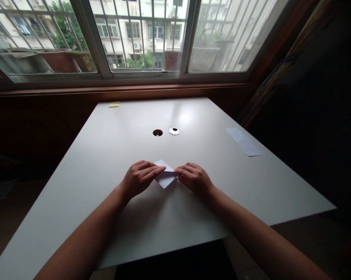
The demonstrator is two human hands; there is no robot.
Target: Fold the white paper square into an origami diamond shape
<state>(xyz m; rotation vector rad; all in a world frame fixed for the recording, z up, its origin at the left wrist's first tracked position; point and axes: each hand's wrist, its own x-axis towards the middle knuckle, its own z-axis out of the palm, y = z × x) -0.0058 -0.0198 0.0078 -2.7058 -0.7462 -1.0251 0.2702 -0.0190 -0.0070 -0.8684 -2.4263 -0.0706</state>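
A small folded piece of white paper lies on the white table, near its middle. My left hand rests on the paper's left side, fingers curled and pressed together with the tips on the fold. My right hand mirrors it on the right side, fingertips pinching the paper's right corner. Both forearms reach in from the bottom of the view.
A strip of white paper lies toward the table's right edge. A round cable hole and its loose cap sit beyond the hands. A yellow sticky note lies at the far left corner. Barred windows stand behind.
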